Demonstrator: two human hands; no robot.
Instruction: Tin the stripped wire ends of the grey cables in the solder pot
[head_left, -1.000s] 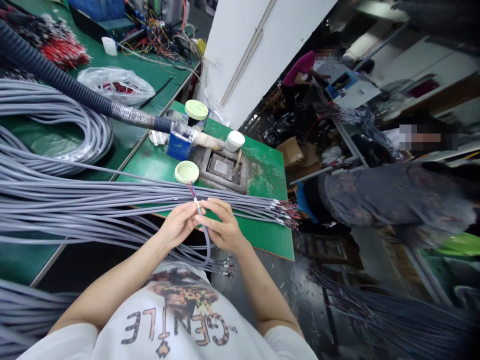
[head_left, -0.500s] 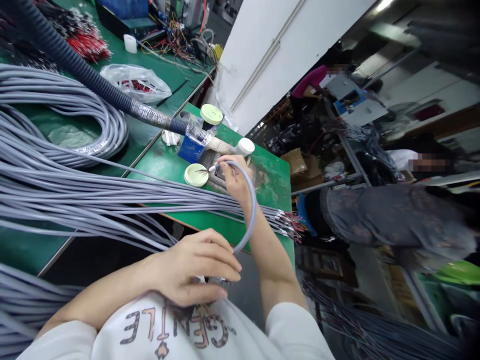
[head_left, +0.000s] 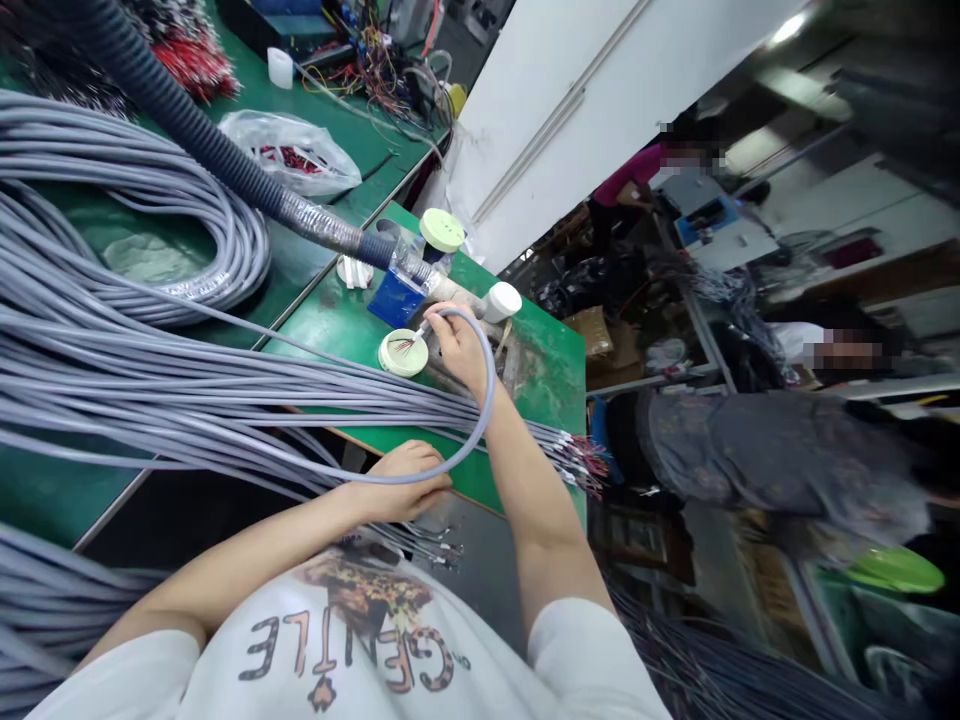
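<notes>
My right hand [head_left: 457,345] pinches the end of a grey cable [head_left: 484,420] and holds its bared coloured wire tips over a small round pale-green dish [head_left: 403,353] on the green bench. The cable arcs down and left to my left hand [head_left: 401,483], which is closed around it near the bench's front edge. A thick bundle of grey cables [head_left: 187,390] lies across the bench under both arms, its stripped ends [head_left: 574,460] sticking out to the right.
Behind the dish are a blue block [head_left: 395,297], a metal tray [head_left: 510,360], a white cup [head_left: 502,301] and a green-lidded jar [head_left: 441,231]. A black corrugated hose [head_left: 180,120] runs diagonally. Coiled grey cable [head_left: 202,250] and a plastic bag [head_left: 289,155] lie left. Other people work at the right.
My right hand carried the cable end from in front of my chest up to the pale-green dish. My left hand dropped lower, then slid along the cable near the bench edge.
</notes>
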